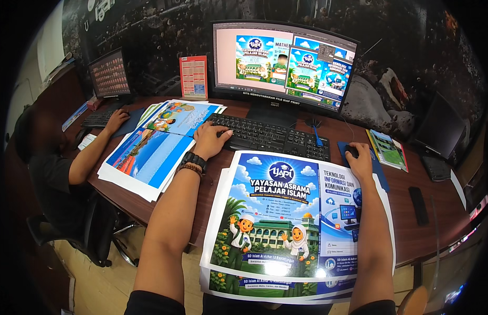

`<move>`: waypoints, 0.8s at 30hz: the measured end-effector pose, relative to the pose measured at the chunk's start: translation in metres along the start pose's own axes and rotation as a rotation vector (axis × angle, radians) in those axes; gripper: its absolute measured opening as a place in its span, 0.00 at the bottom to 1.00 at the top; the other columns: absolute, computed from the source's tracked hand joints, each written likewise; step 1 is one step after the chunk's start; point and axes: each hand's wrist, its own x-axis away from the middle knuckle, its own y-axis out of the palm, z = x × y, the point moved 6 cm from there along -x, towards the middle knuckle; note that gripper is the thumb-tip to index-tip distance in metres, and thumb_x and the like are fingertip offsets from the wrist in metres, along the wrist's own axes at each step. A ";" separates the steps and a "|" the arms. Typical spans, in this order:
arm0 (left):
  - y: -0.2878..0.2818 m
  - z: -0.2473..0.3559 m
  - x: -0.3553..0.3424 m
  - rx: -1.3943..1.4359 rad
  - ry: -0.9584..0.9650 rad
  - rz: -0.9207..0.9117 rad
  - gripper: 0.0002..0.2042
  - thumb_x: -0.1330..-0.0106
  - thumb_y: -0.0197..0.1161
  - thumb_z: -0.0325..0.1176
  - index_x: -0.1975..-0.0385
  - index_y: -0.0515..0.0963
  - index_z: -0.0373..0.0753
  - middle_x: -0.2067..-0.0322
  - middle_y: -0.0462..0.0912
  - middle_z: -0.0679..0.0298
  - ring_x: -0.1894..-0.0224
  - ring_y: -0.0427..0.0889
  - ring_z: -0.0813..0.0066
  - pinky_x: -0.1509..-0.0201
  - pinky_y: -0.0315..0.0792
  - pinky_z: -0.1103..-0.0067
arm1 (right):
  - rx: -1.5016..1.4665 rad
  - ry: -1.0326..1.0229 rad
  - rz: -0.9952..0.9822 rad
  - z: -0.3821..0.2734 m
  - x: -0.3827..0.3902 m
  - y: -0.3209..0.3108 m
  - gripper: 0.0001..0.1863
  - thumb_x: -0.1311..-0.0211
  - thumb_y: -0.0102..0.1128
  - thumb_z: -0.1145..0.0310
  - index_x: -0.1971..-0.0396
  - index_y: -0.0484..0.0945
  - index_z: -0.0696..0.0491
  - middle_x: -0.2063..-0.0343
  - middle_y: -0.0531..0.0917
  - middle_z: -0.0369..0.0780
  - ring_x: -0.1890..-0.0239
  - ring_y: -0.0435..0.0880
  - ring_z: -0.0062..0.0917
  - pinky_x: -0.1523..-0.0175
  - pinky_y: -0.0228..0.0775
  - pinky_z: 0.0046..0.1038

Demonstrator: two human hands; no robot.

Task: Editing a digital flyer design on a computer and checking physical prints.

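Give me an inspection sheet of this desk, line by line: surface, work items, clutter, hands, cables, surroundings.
Surface: dark brown wooden desk, crowded.
Work items: black keyboard under the left hand; black mouse on a blue pad under the right hand; glossy printed posters stacked at the near edge; monitor showing poster layouts.
Clutter: second pile of prints at left, green booklet, black phone, red card stand.
Hands: left hand fingers on keys, watch and bracelet on wrist; right hand cupped over the mouse.
Cables: thin cable behind the monitor, at right.
Surroundings: another person typing at a second monitor, dark patterned wall.
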 end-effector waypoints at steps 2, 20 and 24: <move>0.000 0.001 0.000 -0.008 -0.002 0.008 0.17 0.38 0.63 0.54 0.57 0.86 0.52 0.43 0.73 0.46 0.35 0.64 0.49 0.33 0.51 0.54 | -0.001 -0.002 0.000 0.001 0.000 0.000 0.18 0.46 0.65 0.66 0.55 0.80 0.54 0.53 0.75 0.44 0.48 0.76 0.40 0.42 0.68 0.35; -0.008 0.012 0.004 -0.053 -0.015 -0.010 0.17 0.37 0.63 0.52 0.55 0.85 0.52 0.43 0.74 0.46 0.37 0.67 0.48 0.33 0.58 0.58 | 0.034 -0.027 0.001 0.000 -0.002 -0.001 0.18 0.45 0.64 0.66 0.54 0.80 0.54 0.53 0.76 0.44 0.48 0.77 0.40 0.42 0.68 0.35; -0.009 0.010 0.004 -0.092 -0.008 0.011 0.16 0.37 0.63 0.52 0.55 0.85 0.53 0.44 0.74 0.46 0.38 0.68 0.49 0.34 0.59 0.58 | 0.025 -0.031 0.003 -0.001 -0.002 0.001 0.17 0.45 0.64 0.66 0.55 0.81 0.54 0.53 0.76 0.44 0.49 0.77 0.40 0.42 0.68 0.35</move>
